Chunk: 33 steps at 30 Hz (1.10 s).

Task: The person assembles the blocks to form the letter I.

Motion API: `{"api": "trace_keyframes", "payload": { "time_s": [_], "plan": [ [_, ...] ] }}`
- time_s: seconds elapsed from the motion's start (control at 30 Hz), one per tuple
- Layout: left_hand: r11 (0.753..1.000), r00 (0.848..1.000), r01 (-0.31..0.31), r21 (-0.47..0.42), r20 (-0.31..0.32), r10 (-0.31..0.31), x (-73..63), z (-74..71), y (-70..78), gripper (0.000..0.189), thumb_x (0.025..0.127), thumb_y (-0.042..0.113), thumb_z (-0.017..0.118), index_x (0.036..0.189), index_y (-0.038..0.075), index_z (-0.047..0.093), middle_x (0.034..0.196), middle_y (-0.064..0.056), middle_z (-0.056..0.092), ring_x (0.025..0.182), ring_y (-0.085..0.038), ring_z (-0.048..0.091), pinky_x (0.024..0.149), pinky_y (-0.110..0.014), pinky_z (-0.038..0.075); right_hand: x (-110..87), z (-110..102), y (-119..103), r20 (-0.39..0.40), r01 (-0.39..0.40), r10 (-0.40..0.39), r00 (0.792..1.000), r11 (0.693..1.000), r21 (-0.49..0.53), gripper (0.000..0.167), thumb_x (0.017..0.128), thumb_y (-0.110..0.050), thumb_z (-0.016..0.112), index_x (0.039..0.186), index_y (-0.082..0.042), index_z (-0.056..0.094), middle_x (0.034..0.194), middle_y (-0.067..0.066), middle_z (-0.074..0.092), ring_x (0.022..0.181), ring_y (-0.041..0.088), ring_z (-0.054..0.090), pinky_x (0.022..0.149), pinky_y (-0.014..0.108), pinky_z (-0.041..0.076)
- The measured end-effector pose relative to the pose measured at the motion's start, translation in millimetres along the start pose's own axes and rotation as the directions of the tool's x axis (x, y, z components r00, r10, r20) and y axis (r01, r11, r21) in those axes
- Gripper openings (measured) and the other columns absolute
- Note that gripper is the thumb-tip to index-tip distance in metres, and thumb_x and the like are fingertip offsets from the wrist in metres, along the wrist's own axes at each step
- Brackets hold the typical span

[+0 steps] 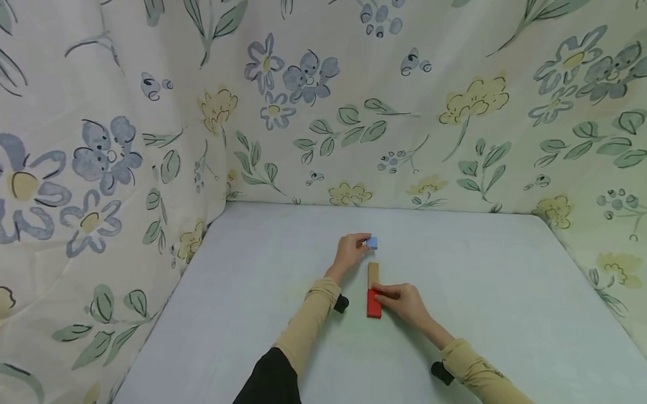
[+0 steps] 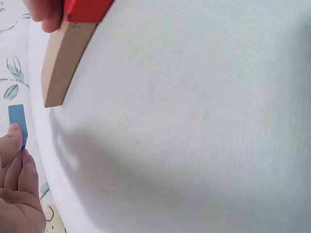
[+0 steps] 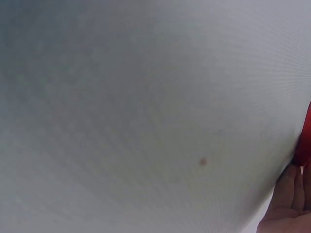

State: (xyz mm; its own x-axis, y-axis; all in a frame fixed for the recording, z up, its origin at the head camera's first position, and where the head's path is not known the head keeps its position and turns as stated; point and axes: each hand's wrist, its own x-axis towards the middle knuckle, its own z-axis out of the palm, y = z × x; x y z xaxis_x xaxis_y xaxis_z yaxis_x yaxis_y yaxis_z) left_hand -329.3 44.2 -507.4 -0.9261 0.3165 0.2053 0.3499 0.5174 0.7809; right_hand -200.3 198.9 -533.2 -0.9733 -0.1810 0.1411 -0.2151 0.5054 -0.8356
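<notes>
My left hand [image 1: 351, 250] pinches a small blue block [image 1: 373, 243] between thumb and fingers, near the far side of the white table. In the left wrist view the blue block [image 2: 17, 124] stands out past the thumb tip, beside the end of a plain wooden block [image 2: 60, 73]. That wooden block [image 1: 373, 271] and a red block [image 1: 373, 308] form one straight line, end to end, pointing away from me. At their joint, my right hand [image 1: 406, 303] holds the red block from the right side with thumb and fingers. Only a red edge [image 3: 304, 141] shows in the right wrist view.
A white table [image 1: 491, 267] spreads out around the blocks. Floral cloth [image 1: 354, 153] hangs along its back and both sides. Black wrist cameras sit under the left [image 1: 341, 303] and right [image 1: 442, 373] sleeves, close over the tabletop.
</notes>
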Motion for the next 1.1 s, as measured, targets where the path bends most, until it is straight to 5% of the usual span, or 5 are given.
{"api": "trace_keyframes", "payload": {
  "time_s": [0.23, 0.67, 1.1],
  "plan": [
    [1.000, 0.999, 0.008, -0.015, 0.033, -0.008, -3.8, 6.5, -4.5, 0.034, 0.086, -0.001, 0.065, 0.120, 0.001, 0.064, 0.122, -0.013, 0.065, 0.114, -0.022, 0.062, 0.095, -0.032, 0.051, 0.0, -1, 1, 0.009, 0.017, -0.017, 1.000, 1.000, 0.015, 0.031, 0.082, -0.012, 0.073, 0.112, -0.006, 0.070, 0.110, 0.012, 0.070, 0.105, 0.027, 0.066, 0.083, 0.024, 0.056],
    [1.000, 0.999, 0.004, 0.018, 0.035, -0.004, -6.5, 14.9, -8.5, 0.034, 0.086, -0.001, 0.065, 0.120, 0.001, 0.065, 0.119, -0.013, 0.066, 0.111, -0.023, 0.064, 0.093, -0.032, 0.052, 0.5, 0, 3, -0.013, 0.006, -0.006, 1.000, 1.000, -0.019, 0.030, 0.081, -0.012, 0.074, 0.111, -0.007, 0.071, 0.108, 0.010, 0.071, 0.103, 0.023, 0.067, 0.082, 0.019, 0.054],
    [0.999, 0.999, 0.007, 0.033, 0.035, -0.008, -7.7, 19.0, -6.6, 0.033, 0.087, -0.001, 0.063, 0.120, 0.001, 0.065, 0.120, -0.013, 0.066, 0.113, -0.023, 0.063, 0.096, -0.033, 0.051, -0.3, 0, 2, 0.001, -0.015, 0.015, 1.000, 1.000, 0.001, 0.031, 0.081, -0.015, 0.074, 0.112, -0.007, 0.071, 0.110, 0.010, 0.070, 0.106, 0.025, 0.066, 0.086, 0.031, 0.056]
  ]
}}
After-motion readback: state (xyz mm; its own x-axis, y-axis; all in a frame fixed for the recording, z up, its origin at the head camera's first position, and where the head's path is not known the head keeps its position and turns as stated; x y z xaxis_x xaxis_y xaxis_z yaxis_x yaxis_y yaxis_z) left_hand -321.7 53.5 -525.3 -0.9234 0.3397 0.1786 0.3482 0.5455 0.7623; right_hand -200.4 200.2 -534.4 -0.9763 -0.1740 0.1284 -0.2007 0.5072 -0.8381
